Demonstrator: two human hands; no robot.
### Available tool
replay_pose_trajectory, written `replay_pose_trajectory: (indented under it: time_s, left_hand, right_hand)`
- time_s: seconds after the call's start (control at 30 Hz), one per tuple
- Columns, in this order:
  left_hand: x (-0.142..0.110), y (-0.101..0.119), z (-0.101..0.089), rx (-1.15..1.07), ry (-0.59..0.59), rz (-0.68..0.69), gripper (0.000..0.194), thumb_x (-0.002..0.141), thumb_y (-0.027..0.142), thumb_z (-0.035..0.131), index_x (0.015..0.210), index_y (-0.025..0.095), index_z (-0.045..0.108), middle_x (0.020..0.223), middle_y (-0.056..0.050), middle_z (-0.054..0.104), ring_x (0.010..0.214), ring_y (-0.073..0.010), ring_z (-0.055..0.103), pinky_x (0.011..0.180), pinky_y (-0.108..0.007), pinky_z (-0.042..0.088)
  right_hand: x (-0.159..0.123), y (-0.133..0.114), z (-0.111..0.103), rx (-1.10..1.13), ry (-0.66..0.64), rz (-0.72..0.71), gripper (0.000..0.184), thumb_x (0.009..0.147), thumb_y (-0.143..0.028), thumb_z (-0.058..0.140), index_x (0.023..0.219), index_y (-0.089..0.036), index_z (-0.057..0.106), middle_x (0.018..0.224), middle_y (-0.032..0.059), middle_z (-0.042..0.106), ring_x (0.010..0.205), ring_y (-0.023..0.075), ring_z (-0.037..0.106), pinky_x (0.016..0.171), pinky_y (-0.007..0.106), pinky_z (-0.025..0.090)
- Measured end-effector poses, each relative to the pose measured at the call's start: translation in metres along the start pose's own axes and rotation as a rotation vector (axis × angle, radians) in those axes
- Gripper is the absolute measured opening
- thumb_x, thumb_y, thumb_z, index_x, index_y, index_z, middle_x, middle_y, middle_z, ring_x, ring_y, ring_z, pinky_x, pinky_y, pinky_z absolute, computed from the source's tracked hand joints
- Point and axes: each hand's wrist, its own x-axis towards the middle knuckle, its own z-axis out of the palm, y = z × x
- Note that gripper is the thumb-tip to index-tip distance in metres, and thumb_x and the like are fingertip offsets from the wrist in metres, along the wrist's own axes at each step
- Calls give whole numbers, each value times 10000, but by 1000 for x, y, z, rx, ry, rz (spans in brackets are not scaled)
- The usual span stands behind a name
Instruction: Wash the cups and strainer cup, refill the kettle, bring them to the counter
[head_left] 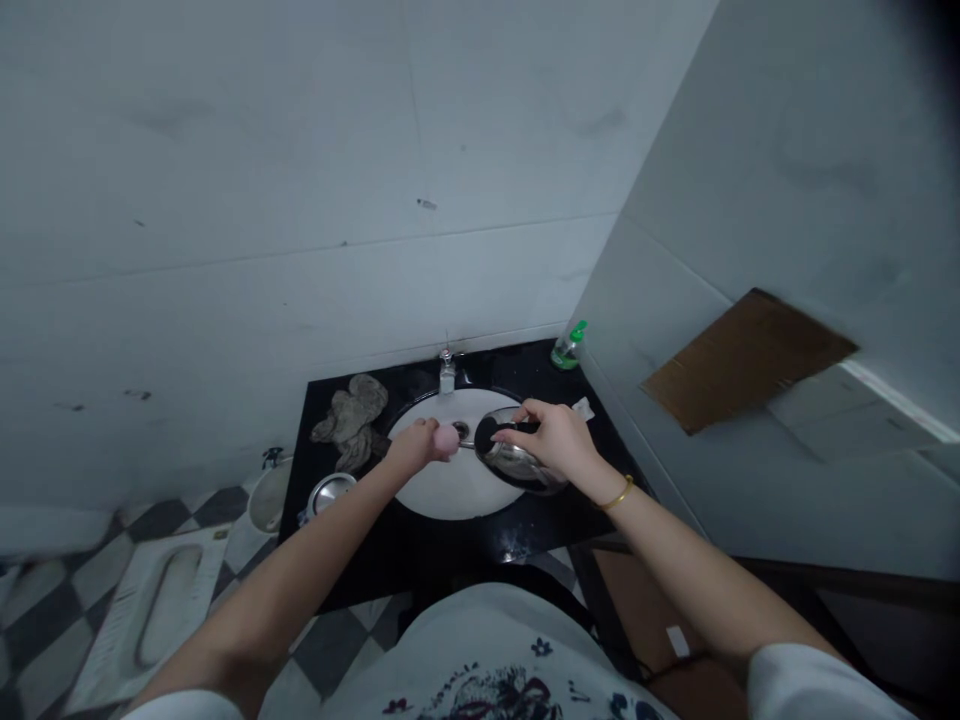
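Note:
My left hand is closed around a small rounded pink thing, held over the middle of the white sink basin. Whether it is a sponge or a cup I cannot tell. Just to the right, my right hand grips the dark upper part of a shiny metal kettle. The kettle is tilted over the right side of the basin, and my fingers hide part of its handle. Behind both hands stands the tap; no stream of water is discernible from it.
On the black counter, a crumpled grey cloth and a round metal lid or dish lie left. A green-topped pump bottle stands in the back right corner. Brown cardboard is on the right wall. A squat toilet is lower left.

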Motion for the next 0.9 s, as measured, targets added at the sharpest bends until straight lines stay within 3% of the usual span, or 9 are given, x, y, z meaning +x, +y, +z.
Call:
replay_pose_trajectory:
  time_s: [0.13, 0.37, 0.5, 0.6, 0.73, 0.9]
  left_hand:
    - [0, 1, -3, 20, -9, 29, 595, 628, 381, 781, 1130, 181, 532, 1090, -115, 610, 975, -266, 617, 810, -311, 450]
    - [-5, 4, -4, 42, 29, 160, 501, 640, 144, 757, 1083, 199, 528, 1132, -102, 579, 1075, -274, 550, 891, -336, 414]
    - [-6, 4, 0, -10, 39, 155, 501, 651, 131, 743, 1095, 206, 524, 1151, -98, 576, 1094, -268, 539, 907, -334, 402]
    - [-1, 0, 0, -87, 33, 75, 585, 649, 260, 769, 1158, 194, 490, 1146, -110, 583, 1047, -268, 572, 855, -326, 428]
    - [12, -9, 0, -210, -22, -97, 634, 647, 435, 751, 1155, 172, 479, 991, -88, 646, 920, -245, 621, 751, -313, 466]
    - [30, -19, 4, -345, -251, -301, 518, 783, 532, 596, 1098, 128, 522, 796, -42, 659, 659, -155, 623, 597, -296, 503]
  right_hand:
    - [2, 3, 3, -4, 7, 7, 442, 662, -677, 635, 749, -245, 658, 582, 2, 636, 551, 176, 569, 510, 250, 290]
    - [9, -1, -1, -27, 55, 11, 432, 667, -668, 643, 754, -245, 657, 560, -3, 614, 557, 179, 568, 512, 253, 290]
    - [12, -1, -1, -48, 72, 1, 441, 664, -678, 636, 764, -249, 660, 582, 3, 629, 578, 187, 582, 517, 258, 298]
    - [10, 0, 0, -30, 58, -12, 429, 675, -668, 635, 765, -250, 661, 606, 6, 645, 585, 184, 586, 513, 258, 303]
    - [5, 2, 2, -4, 55, 11, 423, 672, -656, 649, 769, -244, 660, 570, -2, 625, 557, 175, 577, 498, 253, 299]
    - [2, 2, 7, -38, 37, 6, 432, 679, -658, 639, 790, -242, 673, 553, -2, 621, 595, 190, 602, 524, 258, 313]
